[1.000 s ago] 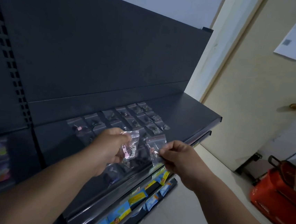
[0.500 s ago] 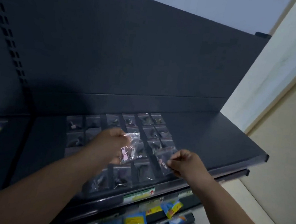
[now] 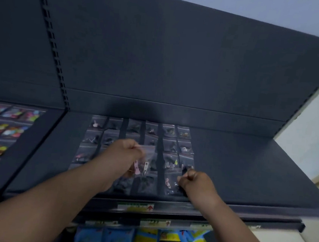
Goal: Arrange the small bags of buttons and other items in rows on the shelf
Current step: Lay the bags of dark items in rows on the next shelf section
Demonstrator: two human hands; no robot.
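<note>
Shelf (image 3: 247, 168), centre frame: a grid of small clear bags (image 3: 168, 137) already lies flat in rows, back rows full, right portion of shelf bare. Left hand (image 3: 124, 156) pinched closed on one clear bag (image 3: 142, 164) with pale pink pieces, held just above the grid. Right hand (image 3: 195, 183) fisted, pinching another bag (image 3: 170, 182) at the front row, lower centre. Judgement: well under way; front row incomplete, two bags unplaced.

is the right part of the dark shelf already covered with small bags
No, the small clear bags sit in rows near the middle, while the dark shelf to their right lies bare.
</note>
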